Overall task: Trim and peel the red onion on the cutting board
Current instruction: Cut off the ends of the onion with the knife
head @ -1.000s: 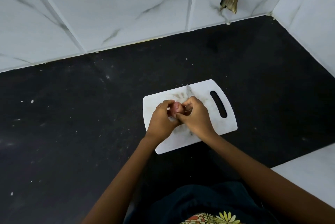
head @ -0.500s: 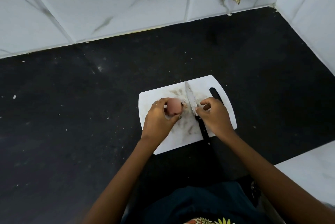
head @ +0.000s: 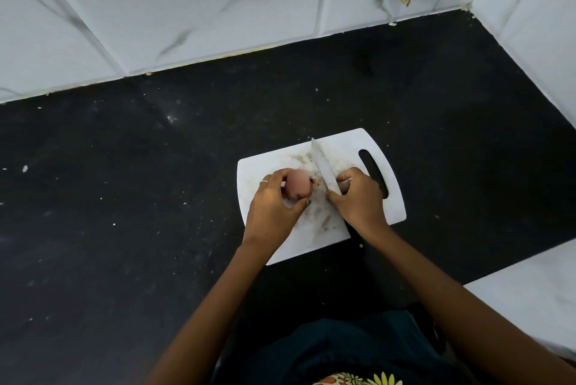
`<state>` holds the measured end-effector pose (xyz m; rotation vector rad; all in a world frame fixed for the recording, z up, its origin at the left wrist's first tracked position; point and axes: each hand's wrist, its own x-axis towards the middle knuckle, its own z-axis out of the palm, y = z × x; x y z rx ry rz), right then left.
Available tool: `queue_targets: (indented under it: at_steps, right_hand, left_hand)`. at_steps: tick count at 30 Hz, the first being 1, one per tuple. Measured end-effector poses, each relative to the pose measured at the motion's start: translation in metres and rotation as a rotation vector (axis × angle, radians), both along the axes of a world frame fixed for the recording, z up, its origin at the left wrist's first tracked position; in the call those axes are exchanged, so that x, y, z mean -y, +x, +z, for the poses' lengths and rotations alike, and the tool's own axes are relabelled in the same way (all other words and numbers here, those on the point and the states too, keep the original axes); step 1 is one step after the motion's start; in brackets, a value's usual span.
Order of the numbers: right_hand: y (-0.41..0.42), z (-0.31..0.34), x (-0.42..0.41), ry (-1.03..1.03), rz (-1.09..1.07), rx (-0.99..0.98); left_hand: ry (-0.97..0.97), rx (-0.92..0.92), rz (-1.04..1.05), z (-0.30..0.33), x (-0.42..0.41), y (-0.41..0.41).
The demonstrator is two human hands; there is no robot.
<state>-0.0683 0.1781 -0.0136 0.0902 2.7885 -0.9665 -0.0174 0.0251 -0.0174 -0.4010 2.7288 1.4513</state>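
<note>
Onion (head: 297,187) first: you have the red onion pinned on the cutting board (head: 367,141), toward the board's left edge, with your left hand (head: 274,213) curled over it from the near-left side. That grip is clenched around the bulb, thumb on the near side and fingers over the far side, which leaves the right end of the onion bare and facing the blade. Holding it that way keeps a round thing from rolling and keeps your fingertips behind the cut line.

Your right hand (head: 361,200) grasps the knife (head: 322,166) close up at the base of the blade; the handle is hidden under your palm. The blade lies along the middle of the board, tip pointing to the board's far edge, just beside the onion's exposed end but apart from it as far as can be seen. A small scrap (head: 315,183) sits between onion and blade, probably trimmed root or skin.

Judging by the pinkish outer skin mostly in place, peeling is hardly begun, and trimming the ends looks like the step in hand. The board sits on the dark counter (head: 156,197), near its front edge, with its handle slot (head: 372,171) to your right.
</note>
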Motion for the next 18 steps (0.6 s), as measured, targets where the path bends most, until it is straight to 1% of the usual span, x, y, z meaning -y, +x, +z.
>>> queue_targets:
  at_steps: [4,7,11,18]
  right_hand:
    - [0.003,-0.007,-0.004,0.001,0.029,-0.042]
    - [0.002,-0.006,-0.008,-0.015,0.06,-0.035]
    - [0.001,0.001,-0.009,-0.147,0.039,0.059]
    - [0.01,0.021,-0.007,-0.236,0.115,0.178]
  left_hand:
    - [-0.001,0.0,0.006,0.0,0.0,0.002]
    - [-0.001,0.004,0.008,0.001,-0.001,0.002]
    - [-0.013,0.008,0.001,0.002,-0.002,0.001]
    - [-0.033,0.035,-0.006,0.006,0.0,0.001]
